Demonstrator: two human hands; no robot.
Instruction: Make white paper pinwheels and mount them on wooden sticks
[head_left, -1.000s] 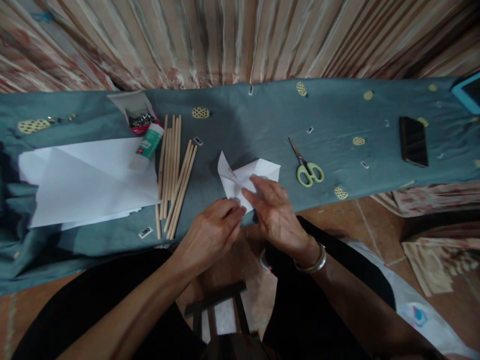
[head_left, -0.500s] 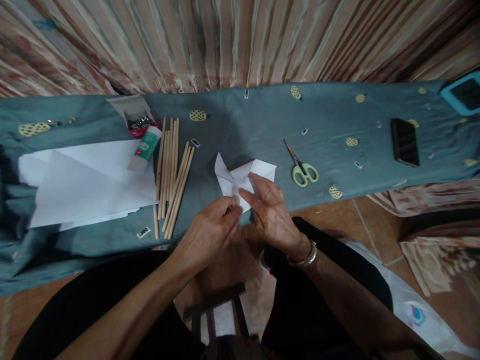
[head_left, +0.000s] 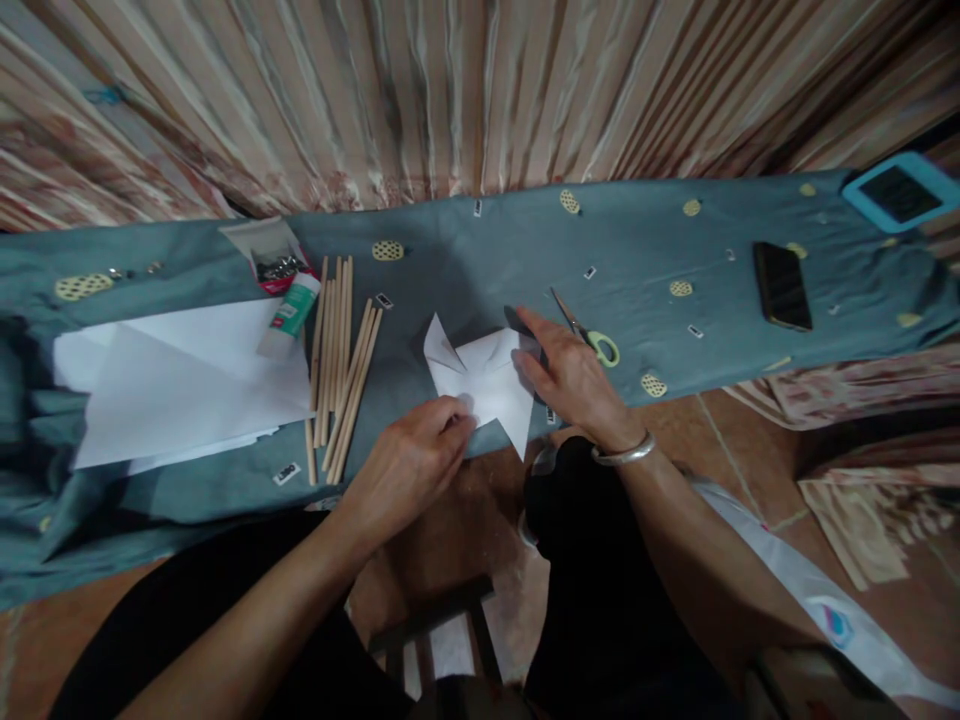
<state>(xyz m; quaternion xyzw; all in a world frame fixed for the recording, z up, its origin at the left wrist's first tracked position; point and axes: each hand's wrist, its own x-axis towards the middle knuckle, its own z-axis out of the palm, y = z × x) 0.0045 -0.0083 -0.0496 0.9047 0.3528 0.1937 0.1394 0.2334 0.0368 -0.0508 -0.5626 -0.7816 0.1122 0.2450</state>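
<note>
A white folded paper pinwheel (head_left: 487, 385) lies at the front edge of the cloth-covered table, its pointed corners spread out. My left hand (head_left: 409, 455) pinches its lower left edge between thumb and fingers. Over the right side of the pinwheel rests my right hand (head_left: 581, 385), fingers stretched and apart, touching or just above the paper. Scissors (head_left: 602, 348) with green handles lie just beyond my right hand, partly covered by it. Left of the pinwheel is a bundle of thin wooden sticks (head_left: 341, 350).
A stack of white paper sheets (head_left: 180, 390) lies at left, with a green-and-white glue stick (head_left: 294, 308) on it. Behind is an open box of small metal pieces (head_left: 279, 268). A phone (head_left: 782, 285) and a blue-framed device (head_left: 900, 195) lie at right. A curtain (head_left: 420, 100) hangs behind.
My right hand has moved right, off the middle of the pinwheel, and its fingers have spread. A lower right paper point now shows. My left hand keeps its pinch. The view has shifted slightly.
</note>
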